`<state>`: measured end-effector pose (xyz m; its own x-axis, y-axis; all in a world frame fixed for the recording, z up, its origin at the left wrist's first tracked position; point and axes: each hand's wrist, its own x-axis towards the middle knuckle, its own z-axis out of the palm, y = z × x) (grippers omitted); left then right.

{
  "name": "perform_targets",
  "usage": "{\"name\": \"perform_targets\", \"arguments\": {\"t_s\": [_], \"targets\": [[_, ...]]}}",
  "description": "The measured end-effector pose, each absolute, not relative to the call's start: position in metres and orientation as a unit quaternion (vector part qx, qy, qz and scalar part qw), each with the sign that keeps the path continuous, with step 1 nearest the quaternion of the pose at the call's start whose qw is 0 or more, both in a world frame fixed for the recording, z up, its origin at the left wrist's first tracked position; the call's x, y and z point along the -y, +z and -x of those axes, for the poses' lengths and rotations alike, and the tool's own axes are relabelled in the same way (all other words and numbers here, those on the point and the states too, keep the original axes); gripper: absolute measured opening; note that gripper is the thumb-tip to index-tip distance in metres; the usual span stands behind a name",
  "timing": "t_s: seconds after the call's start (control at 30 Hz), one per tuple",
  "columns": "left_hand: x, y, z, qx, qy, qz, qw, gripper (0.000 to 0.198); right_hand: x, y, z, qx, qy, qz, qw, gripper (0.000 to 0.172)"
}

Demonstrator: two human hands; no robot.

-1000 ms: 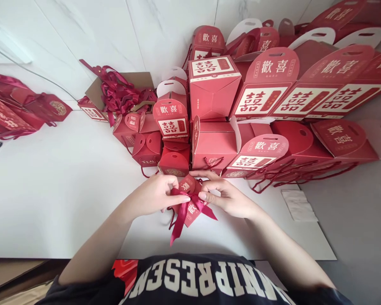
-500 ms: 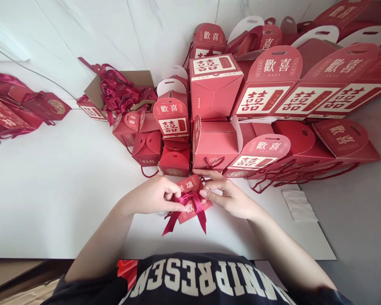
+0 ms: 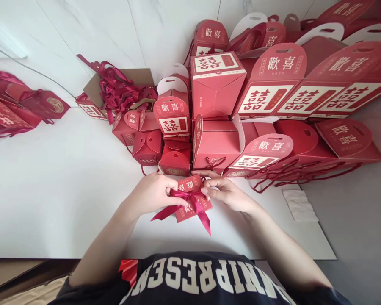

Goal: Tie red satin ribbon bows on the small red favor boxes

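Observation:
A small red gift box (image 3: 193, 206) with cream characters lies on the white table (image 3: 60, 186) just in front of me. A dark red satin ribbon (image 3: 195, 206) is knotted round its neck, one tail running left and the other hanging down right. My left hand (image 3: 154, 194) pinches the ribbon's left loop beside the box. On the other side my right hand (image 3: 226, 192) pinches the right loop, thumb and forefinger pressed together.
Red gift boxes of several sizes (image 3: 216, 84) are stacked along the back and right, some with cord handles. A brown carton full of loose red ribbons (image 3: 120, 87) stands behind them to the left. More red packets (image 3: 22, 106) lie far left. A white cloth (image 3: 299, 204) rests at right.
The ribbon tails have swung out: one now points left, the other down right. Both hands have drawn a little apart on the loops, and the box lies flatter.

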<state>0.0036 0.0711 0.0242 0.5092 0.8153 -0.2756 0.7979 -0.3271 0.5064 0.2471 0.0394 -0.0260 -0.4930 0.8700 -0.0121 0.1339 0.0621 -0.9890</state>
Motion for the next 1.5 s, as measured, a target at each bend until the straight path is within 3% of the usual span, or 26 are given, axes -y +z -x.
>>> {"name": "perform_targets", "arguments": {"t_s": [0.13,0.23,0.37,0.5,0.87,1.1,1.2,1.4,1.5], "targets": [[-0.073,0.025,-0.003,-0.488,0.030,-0.813,0.316,0.067,-0.043,-0.032,-0.248,0.646,0.572,0.369,0.346,0.036],[-0.076,0.026,0.000,-0.461,0.032,-0.803,0.377,0.055,-0.035,-0.029,-0.251,0.634,0.547,0.410,0.361,0.025],[-0.080,0.026,0.005,-0.419,0.060,-0.771,0.477,0.041,-0.008,-0.017,-0.250,0.649,0.351,0.536,0.410,0.019],[-0.082,0.022,0.007,-0.405,0.076,-0.753,0.513,0.037,0.016,-0.015,-0.238,0.704,0.284,0.541,0.362,0.017],[-0.077,0.017,0.006,-0.425,0.086,-0.758,0.487,0.040,0.016,-0.007,-0.236,0.712,0.362,0.507,0.323,0.011],[-0.076,0.026,0.012,-0.352,0.101,-0.722,0.587,0.038,0.012,-0.014,-0.230,0.695,0.420,0.484,0.327,0.005],[-0.063,0.030,0.011,-0.367,0.097,-0.772,0.510,0.039,0.011,-0.013,-0.229,0.694,0.423,0.482,0.329,0.007],[-0.019,0.015,0.009,-0.519,0.118,-0.844,0.066,0.041,0.012,-0.014,-0.230,0.687,0.426,0.492,0.323,0.011],[-0.009,0.009,0.011,-0.535,0.121,-0.835,0.037,0.033,0.011,-0.015,-0.231,0.677,0.433,0.495,0.330,0.011]]}}
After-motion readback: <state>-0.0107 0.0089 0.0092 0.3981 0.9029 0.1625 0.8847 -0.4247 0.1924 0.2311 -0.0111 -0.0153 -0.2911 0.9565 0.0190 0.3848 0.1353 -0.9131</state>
